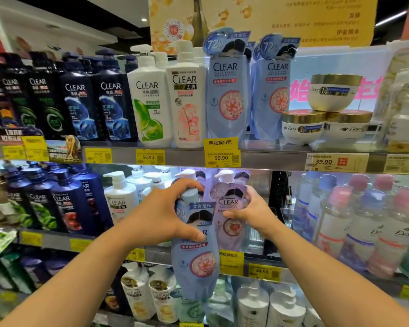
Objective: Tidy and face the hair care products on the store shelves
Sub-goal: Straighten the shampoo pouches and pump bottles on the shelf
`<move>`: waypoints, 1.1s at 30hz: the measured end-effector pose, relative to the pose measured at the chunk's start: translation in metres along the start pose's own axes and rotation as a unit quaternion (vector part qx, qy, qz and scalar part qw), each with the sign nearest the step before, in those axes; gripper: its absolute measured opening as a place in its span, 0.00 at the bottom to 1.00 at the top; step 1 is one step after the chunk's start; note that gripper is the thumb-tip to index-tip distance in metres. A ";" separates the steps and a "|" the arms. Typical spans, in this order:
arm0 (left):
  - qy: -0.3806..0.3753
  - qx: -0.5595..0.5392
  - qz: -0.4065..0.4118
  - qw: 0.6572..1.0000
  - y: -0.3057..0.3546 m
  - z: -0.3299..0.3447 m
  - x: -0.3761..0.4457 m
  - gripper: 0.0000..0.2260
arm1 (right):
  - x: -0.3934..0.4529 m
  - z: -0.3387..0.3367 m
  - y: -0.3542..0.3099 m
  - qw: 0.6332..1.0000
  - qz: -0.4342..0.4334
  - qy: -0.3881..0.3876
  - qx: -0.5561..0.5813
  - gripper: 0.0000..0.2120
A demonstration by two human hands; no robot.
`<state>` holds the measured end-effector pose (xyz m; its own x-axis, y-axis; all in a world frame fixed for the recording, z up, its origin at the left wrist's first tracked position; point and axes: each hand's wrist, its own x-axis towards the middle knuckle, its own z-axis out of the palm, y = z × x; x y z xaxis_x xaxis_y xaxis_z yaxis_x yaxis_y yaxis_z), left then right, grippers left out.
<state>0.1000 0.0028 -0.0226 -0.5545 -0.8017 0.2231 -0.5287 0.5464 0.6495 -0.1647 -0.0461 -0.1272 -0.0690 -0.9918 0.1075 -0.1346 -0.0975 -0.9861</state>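
My left hand (165, 215) grips a light blue Clear shampoo bottle (196, 267) by its upper part, holding it out in front of the middle shelf. Its paper neck tag faces me. My right hand (250, 211) is closed on the shoulder of a lilac Clear bottle (232, 223) that stands on the middle shelf just right of the blue one. Two more light blue Clear bottles (229, 95) stand on the top shelf above, labels forward.
Dark blue and black Clear pump bottles (80, 107) fill the left of both shelves, white ones (149, 102) stand mid-row. Dove jars (333, 93) are stacked at upper right, clear Dove bottles (364, 223) at right. Yellow price tags (222, 156) line the shelf edges.
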 end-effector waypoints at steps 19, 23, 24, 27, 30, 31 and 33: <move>0.059 -0.175 0.131 0.974 0.071 -0.001 0.041 0.49 | -0.112 -0.031 -0.104 0.990 -0.139 -0.024 -0.019 0.25; 0.082 -0.210 0.183 0.957 0.108 -0.003 0.060 0.51 | -0.115 -0.045 -0.145 0.984 -0.148 0.009 -0.103 0.31; 0.089 -0.219 0.194 0.952 0.116 -0.004 0.066 0.51 | -0.115 -0.049 -0.156 0.981 -0.152 0.016 -0.119 0.31; 0.118 -0.235 0.223 0.939 0.137 -0.007 0.085 0.49 | -0.111 -0.063 -0.187 0.981 -0.153 0.020 -0.118 0.31; 0.156 -0.250 0.228 0.928 0.152 -0.011 0.103 0.46 | -0.105 -0.077 -0.211 0.978 -0.168 0.062 -0.104 0.34; 0.169 -0.256 0.224 0.925 0.156 -0.013 0.107 0.45 | -0.103 -0.082 -0.220 0.975 -0.179 0.078 -0.104 0.35; 0.199 -0.238 0.208 0.928 0.157 -0.019 0.114 0.41 | -0.099 -0.092 -0.240 0.969 -0.201 0.105 -0.101 0.35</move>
<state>-0.0340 -0.0077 0.1191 -0.3164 -0.6227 0.7156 0.0744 0.7358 0.6732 -0.2169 0.0831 0.1103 -0.1675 -0.8364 0.5219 -0.3817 -0.4330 -0.8166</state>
